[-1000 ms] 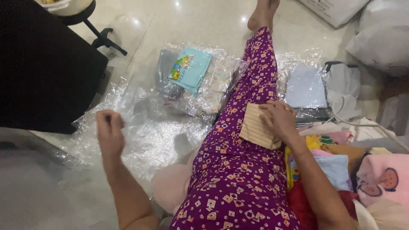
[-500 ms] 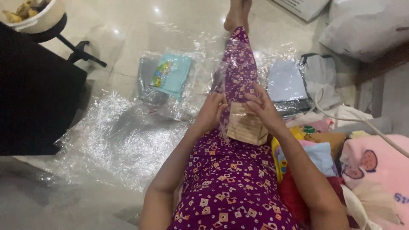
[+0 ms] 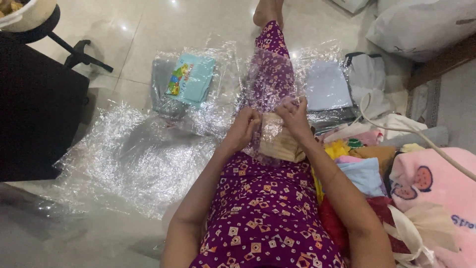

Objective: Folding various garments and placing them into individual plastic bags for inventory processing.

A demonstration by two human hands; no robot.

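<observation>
My left hand [image 3: 243, 130] and right hand [image 3: 294, 118] are close together over my knee, both pinching the mouth of a clear crinkled plastic bag [image 3: 267, 82] that stretches away along my shin. The folded tan striped cloth [image 3: 278, 142] lies on my purple patterned trouser leg [image 3: 258, 208], its near end between my hands — whether it is partly inside the bag I cannot tell. To my left, a wide sheet of clear plastic wrap [image 3: 134, 159] covers the pale tiled floor [image 3: 148, 25], with a packed turquoise printed garment [image 3: 191, 79] beyond it. A heap of coloured clothes [image 3: 377, 168] sits at my right.
</observation>
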